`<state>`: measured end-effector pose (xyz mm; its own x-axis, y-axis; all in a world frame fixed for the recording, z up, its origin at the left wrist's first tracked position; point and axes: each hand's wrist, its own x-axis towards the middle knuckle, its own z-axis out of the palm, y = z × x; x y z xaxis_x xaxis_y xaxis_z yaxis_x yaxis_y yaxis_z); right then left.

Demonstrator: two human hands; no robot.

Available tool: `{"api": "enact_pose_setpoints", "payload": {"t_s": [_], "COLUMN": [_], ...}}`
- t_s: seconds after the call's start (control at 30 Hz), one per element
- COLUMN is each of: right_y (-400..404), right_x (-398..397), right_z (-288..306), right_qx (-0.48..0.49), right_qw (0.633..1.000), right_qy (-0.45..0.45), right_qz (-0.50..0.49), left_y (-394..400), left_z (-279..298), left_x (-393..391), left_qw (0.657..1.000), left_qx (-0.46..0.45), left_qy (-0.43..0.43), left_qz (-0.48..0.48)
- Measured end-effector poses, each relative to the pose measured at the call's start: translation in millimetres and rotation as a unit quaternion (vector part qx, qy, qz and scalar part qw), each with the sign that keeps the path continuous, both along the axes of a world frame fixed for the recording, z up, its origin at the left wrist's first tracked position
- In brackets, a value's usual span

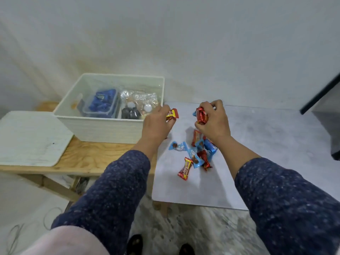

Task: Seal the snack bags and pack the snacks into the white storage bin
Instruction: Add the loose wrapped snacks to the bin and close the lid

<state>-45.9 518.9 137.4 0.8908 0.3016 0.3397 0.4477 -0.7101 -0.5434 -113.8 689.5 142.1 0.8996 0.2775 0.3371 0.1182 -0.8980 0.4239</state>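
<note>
Nearest the camera, two arms in dark blue speckled sleeves (117,188) are reaching forward over a patterned floor, where the toes of dark footwear are showing at the bottom edge. Just beyond the sleeves, a pile of candies (199,153) is lying on a pale mat (266,144), the wrappers a mix of light blue, red and yellow; one red-and-yellow candy (185,168) is sitting at the pile's near edge, and a light blue one (177,145) is lying a little apart to the left. Above the pile, the right hand (213,122) is clenching a bunch of red-wrapped candies (202,115) (a blue wrapper is peeking out on the bunch's left side). Near it, the left hand (157,124) is pinching a single red-and-yellow candy (172,114) in its fingertips, held above the mat just beside the bin's right wall. The white bin (103,127) is standing open on a wooden table (88,155), left of the mat. Inside it, a clear tub of blue packets (103,102) is sitting on the left, with clear snack bags (143,100) and some dark round items on the right. A white lid (29,138) is lying flat on the table to the bin's left. Farthest off, a pale wall is rising behind everything, and a dark-edged object is leaning in at the right edge.
</note>
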Motion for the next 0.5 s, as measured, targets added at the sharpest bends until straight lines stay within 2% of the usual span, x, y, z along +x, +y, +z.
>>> {"api": "enact_pose_setpoints", "payload": {"t_s": [0.13, 0.3, 0.4, 0.5], "right_y": [81.0, 173.7, 211.3, 231.7], "right_x": [4.0, 12.7, 19.4, 24.6], "right_z": [18.3, 14.7, 4.8, -8.1], "right_qx": [0.016, -0.022, -0.045, -0.069], "right_qw": [0.999, 0.996, 0.994, 0.991], "right_qy": [-0.007, 0.034, 0.072, 0.102], "right_qz": [0.047, 0.078, 0.072, 0.056], "left_y": [72.2, 162.1, 201.7, 225.1], "left_z": [24.2, 27.7, 23.2, 7.5], "left_x": [3.2, 15.9, 31.9, 45.8], "left_qw": [0.999, 0.998, 0.997, 0.992], "left_qx": [-0.002, 0.009, -0.009, -0.014], "left_qy": [-0.007, 0.024, 0.049, 0.112], "left_qz": [0.04, 0.052, 0.054, 0.053]}}
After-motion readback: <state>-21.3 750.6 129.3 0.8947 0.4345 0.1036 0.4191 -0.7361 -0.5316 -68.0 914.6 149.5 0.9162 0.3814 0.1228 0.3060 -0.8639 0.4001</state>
